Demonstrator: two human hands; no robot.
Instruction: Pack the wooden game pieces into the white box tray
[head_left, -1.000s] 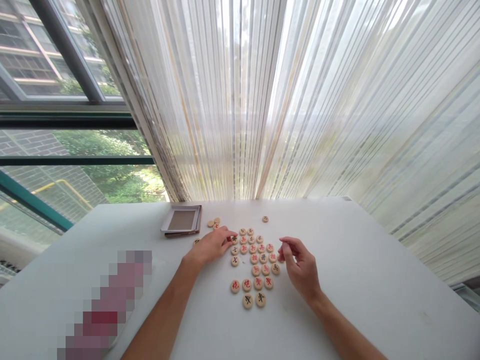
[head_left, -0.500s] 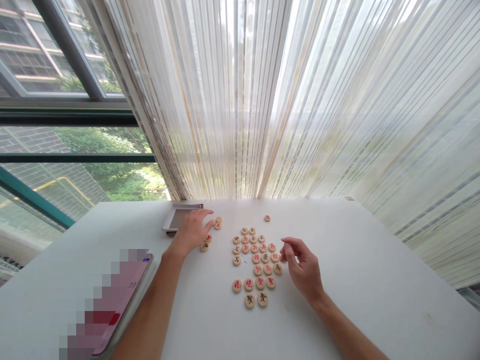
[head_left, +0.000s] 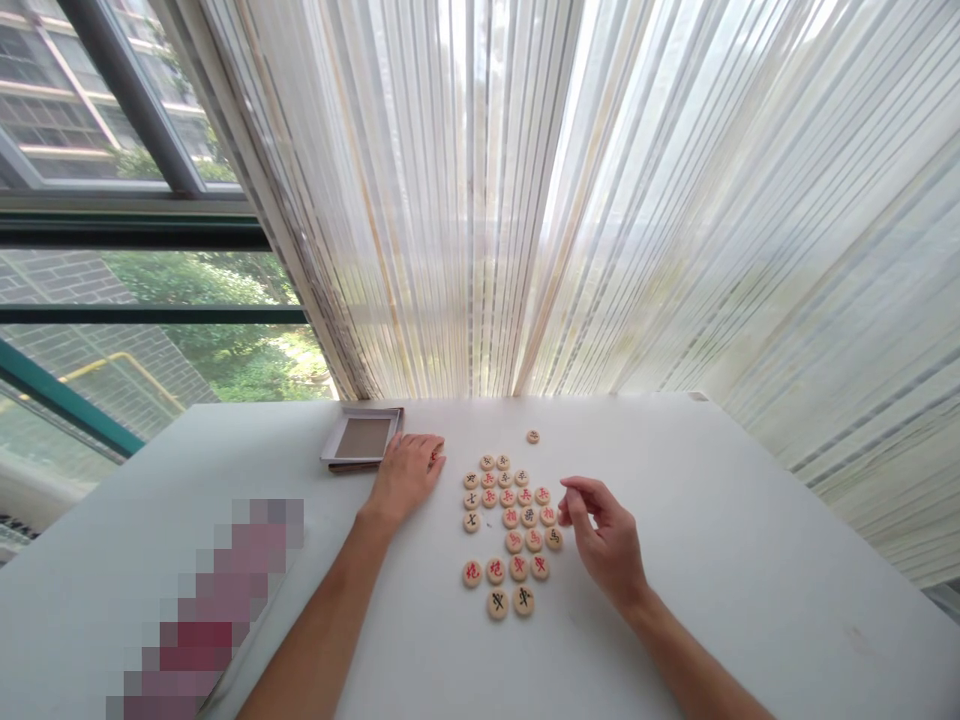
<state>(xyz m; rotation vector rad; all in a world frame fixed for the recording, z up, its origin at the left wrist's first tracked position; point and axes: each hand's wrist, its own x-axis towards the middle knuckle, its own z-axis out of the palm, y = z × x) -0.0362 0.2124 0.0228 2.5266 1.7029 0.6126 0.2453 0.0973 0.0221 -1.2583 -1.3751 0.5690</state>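
Observation:
Several round wooden chess pieces [head_left: 510, 518] with red or black characters lie face up in rows on the white table [head_left: 750, 520]. My left hand [head_left: 409, 475] lies palm down, fingers flat, just left of the rows and beside a shallow grey box [head_left: 364, 443]; it covers a few loose pieces, and one red-marked piece [head_left: 433, 456] peeks out at its fingertips. My right hand [head_left: 600, 535] hovers at the right edge of the rows with fingers curled into a pinch; what they hold, if anything, I cannot make out. One lone piece [head_left: 532, 436] sits farther back.
A flat blurred-out object [head_left: 217, 600] lies at the table's front left. Striped sheer curtains [head_left: 600, 250] hang right behind the table's far edge, with a window [head_left: 112, 300] at the left.
My left hand left the top-left corner of the rows, went toward the box, and now rests over the loose pieces beside it. The right hand has hardly moved.

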